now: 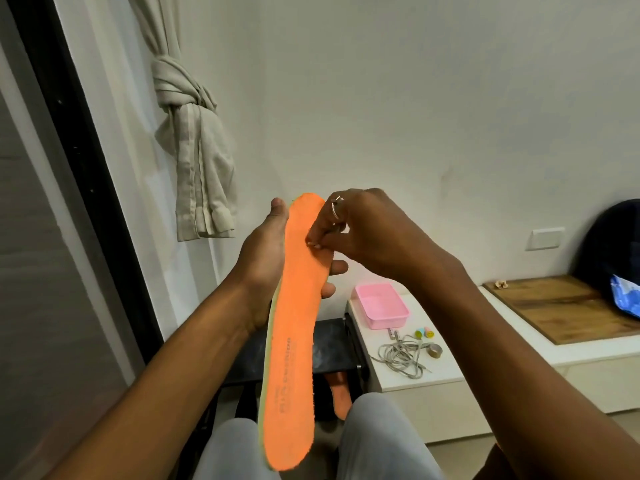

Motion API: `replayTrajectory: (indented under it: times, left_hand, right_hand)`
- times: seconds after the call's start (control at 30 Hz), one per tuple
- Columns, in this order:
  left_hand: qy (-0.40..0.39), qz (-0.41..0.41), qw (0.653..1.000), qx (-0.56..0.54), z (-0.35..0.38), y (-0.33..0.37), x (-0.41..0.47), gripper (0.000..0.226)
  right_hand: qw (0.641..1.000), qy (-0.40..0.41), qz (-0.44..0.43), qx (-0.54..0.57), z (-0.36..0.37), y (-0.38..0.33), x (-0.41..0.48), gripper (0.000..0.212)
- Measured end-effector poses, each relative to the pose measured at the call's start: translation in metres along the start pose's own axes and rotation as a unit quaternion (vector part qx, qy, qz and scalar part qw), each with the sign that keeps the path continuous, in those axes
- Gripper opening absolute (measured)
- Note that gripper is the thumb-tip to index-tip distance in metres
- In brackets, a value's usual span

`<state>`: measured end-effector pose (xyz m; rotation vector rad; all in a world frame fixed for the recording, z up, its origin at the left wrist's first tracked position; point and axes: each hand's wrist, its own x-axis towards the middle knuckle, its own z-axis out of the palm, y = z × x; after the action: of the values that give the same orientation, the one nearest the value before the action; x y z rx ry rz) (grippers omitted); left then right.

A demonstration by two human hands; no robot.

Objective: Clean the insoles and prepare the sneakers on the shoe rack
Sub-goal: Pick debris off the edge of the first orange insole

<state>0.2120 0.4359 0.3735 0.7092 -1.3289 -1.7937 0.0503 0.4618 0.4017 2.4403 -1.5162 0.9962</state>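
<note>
I am sitting in a pale-walled room, looking down past my knees (228, 448) in grey trousers. Closest to me, the heel of an orange insole (294, 323) is hanging just above my lap, its printed face turned toward me and its toe pointing up and away. My left hand (266, 261) is gripping it from behind, thumb lying along the left edge and fingers curling round the right edge. My right hand (356, 230) is bunching its fingertips together and pinching at the orange face near the toe; whether anything is caught between them I cannot tell. Beyond my lap a black shoe rack (332, 344) is standing, with a second orange insole (339, 393) showing beneath its top shelf. Just right of the rack, a white ledge (433, 375) is carrying a pink tray (381, 306), loose grey laces (401, 358) and a roll of tape (434, 350). Farther off, a knotted curtain (194, 133) is hanging at the left, and a dark bag (613, 244) is sitting on a wooden board (561, 306) at the right.
</note>
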Motion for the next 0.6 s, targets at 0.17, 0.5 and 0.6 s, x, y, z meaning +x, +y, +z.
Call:
replayTrajectory:
  times: [0.17, 0.5, 0.6]
  left_hand:
    - [0.043, 0.016, 0.999, 0.004, -0.001, 0.003, -0.003, 0.074]
    - [0.041, 0.019, 0.999, 0.008, -0.004, 0.007, -0.003, 0.073]
    - [0.048, 0.020, 0.999, 0.015, -0.002, 0.007, -0.004, 0.073]
  right_hand:
    - [0.995, -0.082, -0.036, 0.038, 0.002, -0.007, -0.003, 0.024]
    - [0.998, -0.027, -0.060, -0.022, 0.008, -0.001, 0.003, 0.031]
    - [0.997, -0.057, -0.057, 0.007, 0.002, -0.002, 0.000, 0.028]
